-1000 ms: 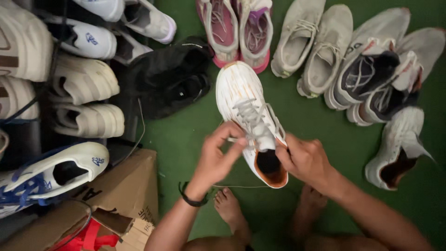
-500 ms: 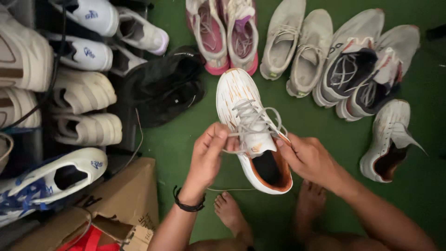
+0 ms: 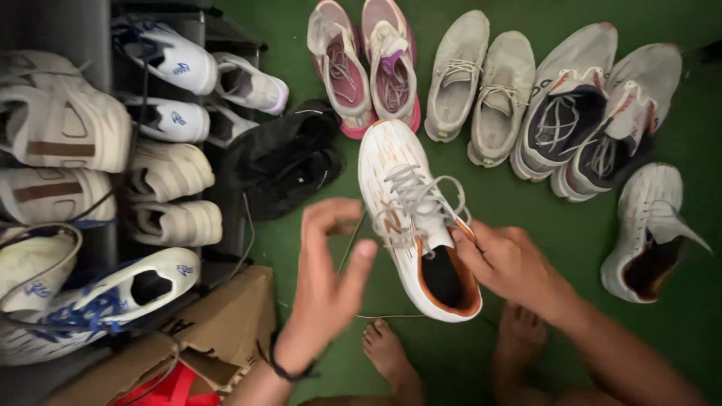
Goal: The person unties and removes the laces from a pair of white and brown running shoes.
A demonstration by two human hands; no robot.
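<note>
Bare feet [image 3: 391, 353] at bottom centre on the green floor [image 3: 526, 203], forearms coming up from the bottom edge.

Left hand [image 3: 327, 271]: lifted, centre-low in frame, fingers spread and loosely curled, thumb out. Gripping nothing. A thin lace end [image 3: 350, 244] runs just beside the fingertips (can't tell if it touches). Black band [image 3: 282, 368] on that wrist.

Right hand [image 3: 508, 263]: lower right of centre, fingers closed on the collar and tongue edge of the white shoe [image 3: 402, 188], thumb at the rim. The shoe sits mid-frame, toe pointing up the frame, orange lining showing, laces [image 3: 417, 199] loose in open loops.

Open room: bare green floor to the right of the right hand and between the white shoe and the single white shoe [image 3: 650, 225] at the right edge. Left of the held shoe is tighter, with black shoes [image 3: 289, 158] near.

Containers: cardboard box [image 3: 218, 323] at lower left, flaps open, something red [image 3: 169, 387] inside. Beside it, a blue-and-white shoe [image 3: 98, 301].

Left edge: dark rack [image 3: 113, 113] packed with white shoes in rows, two with blue marks [image 3: 169, 64].

Top of frame, far row: pink pair [image 3: 368, 64], grey pair [image 3: 481, 83], then a white-and-dark pair [image 3: 594, 105] at upper right, all toes up, close side by side.
</note>
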